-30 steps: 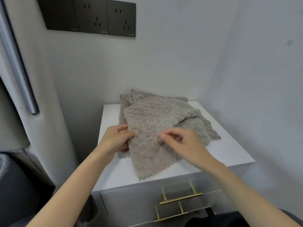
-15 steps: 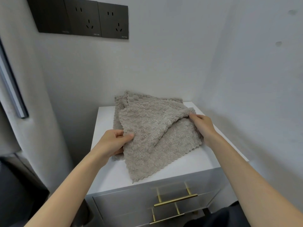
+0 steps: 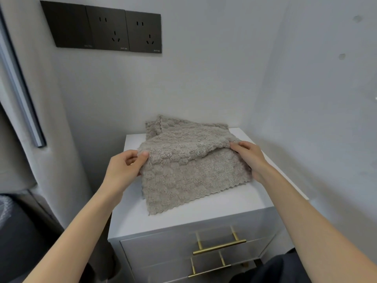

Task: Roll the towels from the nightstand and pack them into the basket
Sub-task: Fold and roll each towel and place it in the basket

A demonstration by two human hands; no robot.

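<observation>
A fluffy grey-beige towel (image 3: pixel 189 170) with a scalloped hem lies across the top of the white nightstand (image 3: pixel 222 203). More of the same grey fabric (image 3: pixel 163 125) shows behind it near the wall. My left hand (image 3: pixel 124 168) pinches the towel's left corner between thumb and fingers. My right hand (image 3: pixel 250 158) grips the towel's right edge, lifting a fold slightly off the top. No basket is in view.
The nightstand has two drawers with gold bar handles (image 3: pixel 219 246) and stands in a corner between two white walls. Dark wall sockets (image 3: pixel 106 29) are mounted above. A dark object (image 3: pixel 22 237) sits low at the left.
My right hand moved from the towel's middle to its right edge and took hold. Both hands have since raised the top edge slightly and straightened the towel.
</observation>
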